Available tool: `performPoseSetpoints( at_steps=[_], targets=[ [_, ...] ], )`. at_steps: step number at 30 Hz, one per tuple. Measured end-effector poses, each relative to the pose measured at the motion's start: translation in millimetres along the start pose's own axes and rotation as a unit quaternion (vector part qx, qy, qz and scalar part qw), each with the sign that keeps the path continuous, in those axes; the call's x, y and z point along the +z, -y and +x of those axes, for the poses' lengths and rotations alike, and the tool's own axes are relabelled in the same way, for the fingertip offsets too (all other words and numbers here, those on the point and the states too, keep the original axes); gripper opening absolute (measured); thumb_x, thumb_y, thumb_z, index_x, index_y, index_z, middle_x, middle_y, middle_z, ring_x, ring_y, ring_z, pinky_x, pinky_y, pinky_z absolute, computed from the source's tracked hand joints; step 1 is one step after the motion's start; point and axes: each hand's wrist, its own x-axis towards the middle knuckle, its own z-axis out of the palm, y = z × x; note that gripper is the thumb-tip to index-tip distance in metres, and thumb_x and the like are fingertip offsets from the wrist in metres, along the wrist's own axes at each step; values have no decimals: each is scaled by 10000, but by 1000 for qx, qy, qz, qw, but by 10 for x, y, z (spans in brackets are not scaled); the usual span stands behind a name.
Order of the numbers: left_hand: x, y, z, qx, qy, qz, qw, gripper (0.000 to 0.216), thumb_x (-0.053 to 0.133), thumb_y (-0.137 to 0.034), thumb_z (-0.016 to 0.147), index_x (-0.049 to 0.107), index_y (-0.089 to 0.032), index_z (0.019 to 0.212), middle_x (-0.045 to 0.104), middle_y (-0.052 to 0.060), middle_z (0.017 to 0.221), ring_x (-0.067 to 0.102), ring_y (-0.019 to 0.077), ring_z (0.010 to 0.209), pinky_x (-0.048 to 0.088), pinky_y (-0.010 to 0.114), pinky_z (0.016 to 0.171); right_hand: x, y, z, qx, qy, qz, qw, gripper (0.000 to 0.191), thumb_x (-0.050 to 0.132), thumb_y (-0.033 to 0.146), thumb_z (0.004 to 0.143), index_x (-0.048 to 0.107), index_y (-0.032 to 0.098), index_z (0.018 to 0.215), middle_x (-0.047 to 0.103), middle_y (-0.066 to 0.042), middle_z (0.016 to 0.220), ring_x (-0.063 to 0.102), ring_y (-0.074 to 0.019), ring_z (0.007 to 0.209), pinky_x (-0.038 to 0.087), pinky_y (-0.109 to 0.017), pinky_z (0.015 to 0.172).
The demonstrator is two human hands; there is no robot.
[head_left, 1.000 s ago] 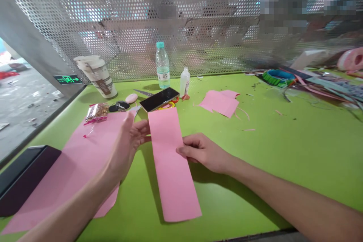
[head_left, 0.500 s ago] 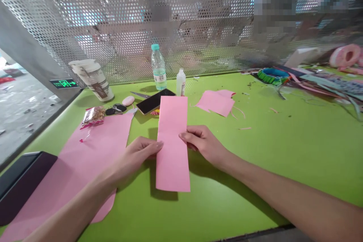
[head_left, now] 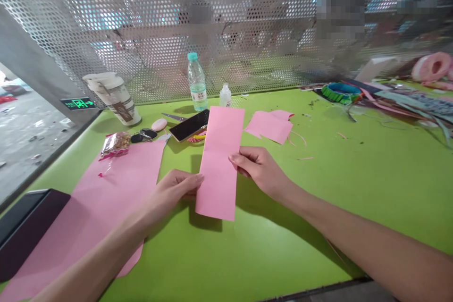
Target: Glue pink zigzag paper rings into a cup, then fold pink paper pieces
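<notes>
A long pink paper strip (head_left: 219, 160) is held up above the green table (head_left: 318, 207), tilted a little to the right. My left hand (head_left: 173, 193) pinches its left edge near the lower half. My right hand (head_left: 258, 170) pinches the right edge a bit higher. A faint crease runs across the strip's middle. Both hands are closed on the paper.
A large pink sheet (head_left: 99, 203) lies at left, pink offcuts (head_left: 271, 125) behind the strip. A phone (head_left: 189, 125), scissors (head_left: 173, 117), water bottle (head_left: 197, 82), glue bottle (head_left: 225, 96), paper cup (head_left: 115, 96), snack packet (head_left: 115, 144) and dark case (head_left: 24, 226) stand around. Craft clutter (head_left: 389, 99) fills the back right.
The strip went from lying flat on the table to being lifted and raised toward the back. My left hand closed on its left edge; my right hand kept hold of the right edge.
</notes>
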Motion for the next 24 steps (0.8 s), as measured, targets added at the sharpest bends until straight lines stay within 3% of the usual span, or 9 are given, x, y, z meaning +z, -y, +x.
performPoseSetpoints(
  at_steps=[6,18,20,24],
  targets=[
    [34,32,-8,-19,48,-13,999,490,785,-598,930,804,-142,750,715,37,729,590,131,647,435,245,620,7,60,2,-11,10,-21,1000,435,583,379,1030,462,222,642,389,62,574,339,-114,552,227,-326,586],
    [3,15,29,-22,60,6,998,392,857,-527,891,789,-143,857,783,52,854,661,146,757,516,253,718,-36,65,31,-4,-7,-41,999,433,598,381,1021,486,218,635,383,69,555,326,-112,540,229,-331,585],
    [-9,13,29,-34,63,22,997,452,822,-587,905,770,-140,861,799,72,830,694,160,733,553,270,721,-41,78,36,-2,-9,-41,999,431,596,378,1016,489,219,629,389,66,549,329,-113,535,232,-331,586],
    [-39,33,19,-47,76,53,995,531,696,-660,977,712,-149,834,783,90,672,677,147,570,527,246,584,-57,92,42,3,-15,-43,999,416,596,385,1013,512,222,639,403,57,551,342,-122,538,236,-330,586]
  ],
)
